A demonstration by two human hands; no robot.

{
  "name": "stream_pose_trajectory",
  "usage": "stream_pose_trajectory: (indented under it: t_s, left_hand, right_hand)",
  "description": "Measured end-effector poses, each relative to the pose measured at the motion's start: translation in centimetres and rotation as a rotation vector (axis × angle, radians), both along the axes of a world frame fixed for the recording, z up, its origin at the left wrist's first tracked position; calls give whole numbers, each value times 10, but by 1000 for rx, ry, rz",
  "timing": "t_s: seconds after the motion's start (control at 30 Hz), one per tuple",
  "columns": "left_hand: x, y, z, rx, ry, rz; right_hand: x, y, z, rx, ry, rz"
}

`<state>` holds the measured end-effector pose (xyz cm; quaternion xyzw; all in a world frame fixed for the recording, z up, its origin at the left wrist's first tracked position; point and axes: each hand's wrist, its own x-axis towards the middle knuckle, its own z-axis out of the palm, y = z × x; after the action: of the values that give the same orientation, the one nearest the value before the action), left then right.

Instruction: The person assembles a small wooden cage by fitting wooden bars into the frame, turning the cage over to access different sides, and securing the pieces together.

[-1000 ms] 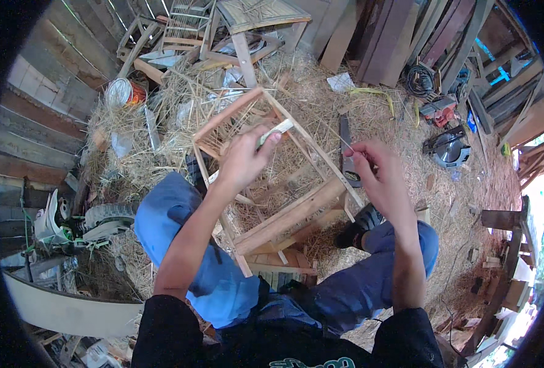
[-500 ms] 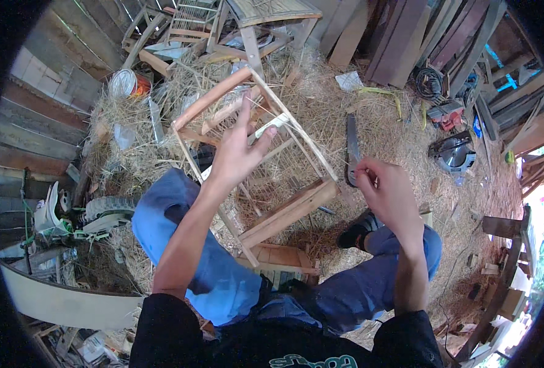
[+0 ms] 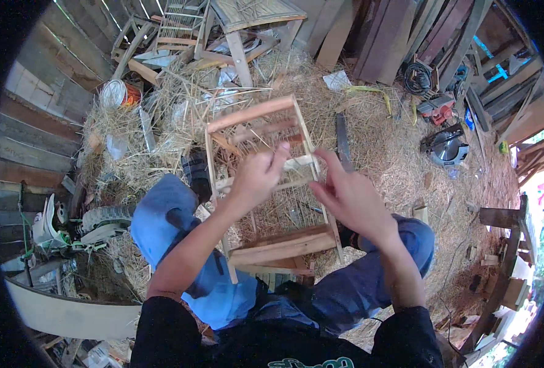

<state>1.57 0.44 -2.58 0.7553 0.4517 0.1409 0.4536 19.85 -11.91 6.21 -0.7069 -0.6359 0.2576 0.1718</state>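
Observation:
A light wooden chair frame stands between my knees, with two side rails, a rounded top bar and several crossbars. My left hand is over the middle of the frame, its fingers curled in and the thumb raised near a pale crossbar. A thin pale strip runs close to the fingertips; whether they pinch it I cannot tell. At the right side rail, my right hand has thumb and index finger spread, their tips overlapping the rail. It is slightly blurred, and its other fingers are partly hidden.
A handsaw lies on straw beyond the frame. A circular saw and a red power tool are farther right. Planks lean at the back. A wooden chair and a bucket stand far left; a tyre is left.
The chair frame has turned more upright and shifted right. My right hand has moved left from beside the saw to the side rail. My left hand has moved right and nearer, fingers more curled.

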Motion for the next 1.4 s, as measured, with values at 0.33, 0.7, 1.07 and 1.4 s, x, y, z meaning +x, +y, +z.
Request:
stream_pose_trajectory:
  t_s: [0.33, 0.7, 1.07, 1.4]
  left_hand:
    - [14, -29, 6, 2, -72, -45]
    - [-11, 5, 52, 67, -141, -335]
    - [-16, 12, 30, 143, -90, -154]
    - [-16, 8, 19, 230, -21, -180]
  right_hand:
    - [-10, 9, -38, 473, -308, 169]
    - [-4, -1, -1, 197, -124, -142]
    - [-15, -3, -8, 393, -47, -147]
    - [-14, -11, -3, 354, -206, -121]
